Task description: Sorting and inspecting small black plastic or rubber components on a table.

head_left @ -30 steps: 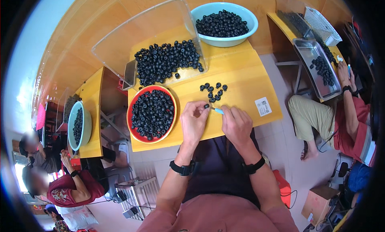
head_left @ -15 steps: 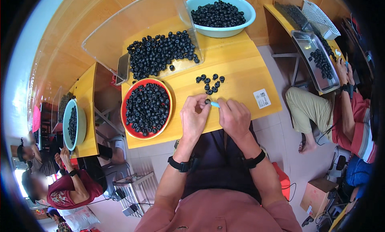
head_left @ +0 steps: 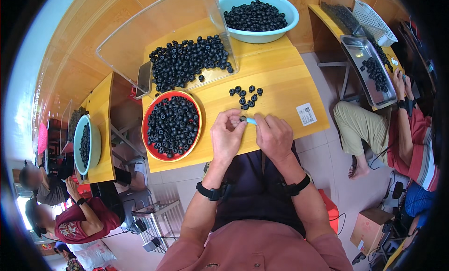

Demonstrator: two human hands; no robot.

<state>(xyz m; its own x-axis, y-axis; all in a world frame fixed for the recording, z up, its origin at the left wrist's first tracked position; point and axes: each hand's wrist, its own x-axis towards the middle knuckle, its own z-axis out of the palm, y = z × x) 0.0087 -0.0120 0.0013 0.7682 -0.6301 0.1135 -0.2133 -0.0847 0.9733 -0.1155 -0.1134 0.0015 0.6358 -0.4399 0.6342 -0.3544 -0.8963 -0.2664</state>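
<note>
My left hand (head_left: 226,134) pinches a small round black part (head_left: 242,118) between thumb and fingertips, above the near edge of the yellow table. From the right, my right hand (head_left: 275,136) grips a slim light-blue tool (head_left: 251,121), its tip reaching the part. Whether the tip touches or enters it is too small to tell. Just beyond my fingers lies a loose group of several black ring-shaped parts (head_left: 242,101). Left of my left hand stands a red bowl with a yellow rim (head_left: 200,119), filled with similar parts.
Behind the bowl, a clear plastic box (head_left: 124,41) holds a heap of black parts (head_left: 187,60). A light-blue basin (head_left: 294,23) of them stands at the far edge. A white label (head_left: 306,114) sits on the table's right. Co-workers sit at tables (head_left: 104,130) on both sides.
My hands keep nearly the same pose on the part and the tool. At the left, a co-worker's hands and head have shifted slightly.
</note>
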